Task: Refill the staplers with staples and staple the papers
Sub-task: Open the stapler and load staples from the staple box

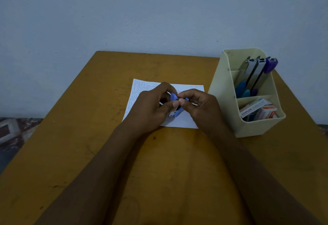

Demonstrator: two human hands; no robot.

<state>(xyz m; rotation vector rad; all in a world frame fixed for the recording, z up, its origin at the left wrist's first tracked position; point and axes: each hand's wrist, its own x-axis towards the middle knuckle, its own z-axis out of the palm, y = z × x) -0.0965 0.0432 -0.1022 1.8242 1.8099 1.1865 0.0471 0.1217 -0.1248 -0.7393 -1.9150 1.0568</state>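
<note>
— Stapler (174,105): small, blue, pinched between both hands above the paper (142,90), middle of the table (71,136).

— Grip?

— Left hand (150,107) wrapped round the near end, thumb pressed on top. Right hand (198,106) closed at the far end, thumb and forefinger nipped together against the top, likely on a strip of staples or the magazine cover. Too small and too covered to tell which.

— Why over the paper?

— Probably to catch anything dropped, and to keep the sheet handy for stapling afterwards. Already marked with rows of short dashes, maybe earlier staples; hard to say.

— Anything else?

— Organiser (229,90) at the right edge, just beside the paper. Far compartment: more staplers (255,72) standing on end, opened out, metal rails up, so seemingly waiting for refills. Near compartment: staple boxes (257,110), within easy reach of the right hand.

— Stage?

— Refilling, by the look of it; stapling not yet begun with this one.
</note>
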